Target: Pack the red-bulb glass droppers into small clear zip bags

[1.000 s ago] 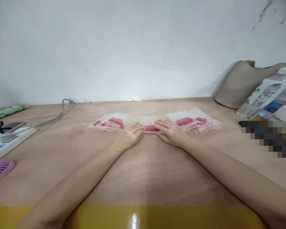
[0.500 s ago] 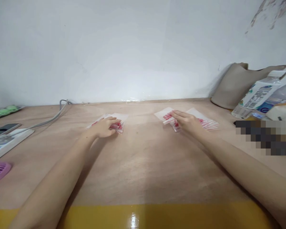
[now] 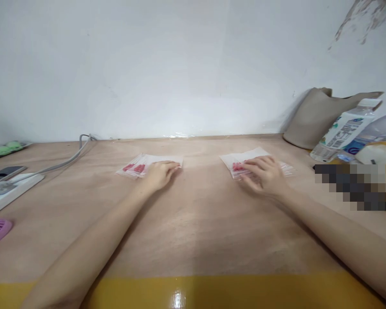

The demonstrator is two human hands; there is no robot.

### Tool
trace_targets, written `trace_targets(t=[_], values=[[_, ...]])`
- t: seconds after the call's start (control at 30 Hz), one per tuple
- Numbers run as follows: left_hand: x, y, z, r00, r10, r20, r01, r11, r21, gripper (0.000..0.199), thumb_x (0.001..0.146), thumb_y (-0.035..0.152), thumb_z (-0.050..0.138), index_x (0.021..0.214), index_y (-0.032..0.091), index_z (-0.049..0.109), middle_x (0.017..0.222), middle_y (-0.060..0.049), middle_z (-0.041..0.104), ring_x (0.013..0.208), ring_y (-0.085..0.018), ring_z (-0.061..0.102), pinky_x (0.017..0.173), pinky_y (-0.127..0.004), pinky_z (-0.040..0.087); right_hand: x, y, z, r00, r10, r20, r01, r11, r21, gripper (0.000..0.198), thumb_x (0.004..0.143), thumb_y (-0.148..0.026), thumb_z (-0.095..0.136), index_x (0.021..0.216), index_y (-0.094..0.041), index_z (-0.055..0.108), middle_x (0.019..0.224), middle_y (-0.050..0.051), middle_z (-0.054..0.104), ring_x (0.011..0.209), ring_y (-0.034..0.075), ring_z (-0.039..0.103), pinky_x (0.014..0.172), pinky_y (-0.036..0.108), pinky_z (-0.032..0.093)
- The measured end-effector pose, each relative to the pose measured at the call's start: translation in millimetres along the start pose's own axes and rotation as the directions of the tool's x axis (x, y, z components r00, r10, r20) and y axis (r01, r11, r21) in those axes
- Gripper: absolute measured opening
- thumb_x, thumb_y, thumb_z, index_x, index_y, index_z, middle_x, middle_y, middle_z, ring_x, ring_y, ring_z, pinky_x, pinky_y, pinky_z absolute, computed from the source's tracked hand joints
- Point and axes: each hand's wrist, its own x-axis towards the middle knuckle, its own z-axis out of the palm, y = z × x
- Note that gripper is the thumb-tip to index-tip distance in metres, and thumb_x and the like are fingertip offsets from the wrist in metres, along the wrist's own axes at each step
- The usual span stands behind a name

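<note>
On the left, several small clear zip bags (image 3: pixel 133 166) with red markings lie spread in an overlapping row. My left hand (image 3: pixel 161 176) is over the right end of this row, its fingers bent together on the edge of a bag, partly hiding it. A similar row of clear bags with red markings (image 3: pixel 237 166) lies on the right. Over it is my right hand (image 3: pixel 267 176), thumb and fingers apart, slightly blurred, covering the middle of the row. Nothing shows held in it.
A wooden table (image 3: pixel 193 223) has a yellow strip (image 3: pixel 148 294) at its front edge. To the right stand a bottle (image 3: pixel 345 126) and a grey-brown container (image 3: pixel 305 120). On the left are a white power strip (image 3: pixel 22 189), a grey cable (image 3: pixel 67 163) and a purple slotted item (image 3: pixel 0 229).
My left hand has moved right along its row, and its fingers have closed on a bag's edge. My right hand has drawn back to the right, with its fingers spread apart.
</note>
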Motion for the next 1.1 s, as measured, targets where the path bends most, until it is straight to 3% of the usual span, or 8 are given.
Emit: trace_targets(t=[0.13,0.23,0.37,0.47,0.7,0.93,1.0,1.1], values=[[5.6,58.0,28.5,0.999,0.032,-0.031,-0.032,0.999,0.001,0.034,0.094,0.034,0.034,0.114,0.023,0.059,0.118,-0.005,0.06,0.105,-0.025,0.057,0.088,-0.038,0.045,23.6,-44.4,26.4,0.981,-0.157,0.111,0.137,0.976,0.171,0.023,0.08,-0.03,0.053,0.097,-0.018,0.063,0.093,0.009,0.064,0.083,0.02,0.055,0.074,0.035,0.039],[6.1,75.7,43.5,0.995,0.092,-0.026,-0.092,0.996,-0.012,0.036,0.091,0.033,0.042,0.121,0.018,0.053,0.123,-0.008,0.056,0.113,-0.023,0.051,0.097,-0.038,0.04,33.7,-58.5,46.8,0.972,-0.18,0.148,0.148,0.968,0.202,0.029,0.079,-0.029,0.054,0.105,-0.016,0.06,0.098,0.01,0.063,0.086,0.02,0.056,0.076,0.034,0.039],[-1.7,57.9,42.2,0.994,0.1,0.031,-0.098,0.993,-0.067,0.055,0.086,0.043,0.048,0.132,0.012,0.042,0.137,-0.014,0.04,0.128,-0.027,0.036,0.105,-0.04,0.032,37.5,-52.8,62.5,0.965,-0.237,0.113,0.223,0.966,0.128,0.023,0.082,-0.019,0.05,0.101,-0.015,0.061,0.093,0.009,0.065,0.084,0.019,0.057,0.075,0.032,0.038],[-9.1,42.2,34.6,0.983,0.122,0.136,-0.099,0.982,-0.163,0.053,0.089,0.043,0.041,0.136,0.016,0.037,0.142,-0.012,0.033,0.129,-0.025,0.033,0.106,-0.04,0.03,36.4,-46.2,67.0,0.959,-0.275,0.064,0.269,0.959,0.088,0.019,0.085,-0.018,0.047,0.092,-0.017,0.064,0.086,0.006,0.066,0.079,0.016,0.057,0.074,0.03,0.035],[-8.3,40.4,32.9,0.974,0.168,0.151,-0.136,0.969,-0.204,0.049,0.091,0.039,0.04,0.136,0.019,0.037,0.14,-0.011,0.036,0.129,-0.024,0.034,0.106,-0.04,0.03,31.7,-44.5,65.3,0.956,-0.292,-0.004,0.292,0.956,-0.004,0.02,0.085,-0.019,0.049,0.075,-0.018,0.066,0.068,0.003,0.064,0.069,0.013,0.051,0.069,0.029,0.031],[0.4,40.5,38.8,0.962,0.273,-0.019,-0.274,0.96,-0.054,0.041,0.089,0.031,0.045,0.128,0.017,0.048,0.132,-0.012,0.047,0.123,-0.025,0.043,0.103,-0.044,0.035,35.7,-46.2,58.7,0.935,-0.354,-0.035,0.352,0.934,-0.057,0.027,0.084,-0.013,0.047,0.059,-0.017,0.059,0.058,0.001,0.06,0.062,0.011,0.047,0.068,0.03,0.031],[4.5,45.4,40.9,0.926,0.365,-0.098,-0.361,0.931,0.058,0.037,0.088,0.029,0.048,0.123,0.016,0.052,0.128,-0.012,0.051,0.122,-0.026,0.044,0.103,-0.046,0.034,36.8,-46.8,58.7,0.93,-0.366,-0.046,0.363,0.93,-0.062,0.028,0.084,-0.012,0.047,0.058,-0.017,0.057,0.056,0.0,0.059,0.061,0.011,0.047,0.069,0.031,0.032],[12.2,53.5,45.9,0.827,0.53,-0.187,-0.494,0.844,0.209,0.027,0.09,0.021,0.045,0.111,0.013,0.059,0.119,-0.01,0.059,0.116,-0.023,0.051,0.101,-0.041,0.039,36.3,-46.9,61.7,0.927,-0.371,-0.054,0.369,0.928,-0.053,0.025,0.085,-0.014,0.046,0.064,-0.018,0.061,0.059,0.0,0.061,0.063,0.012,0.051,0.071,0.032,0.036]])
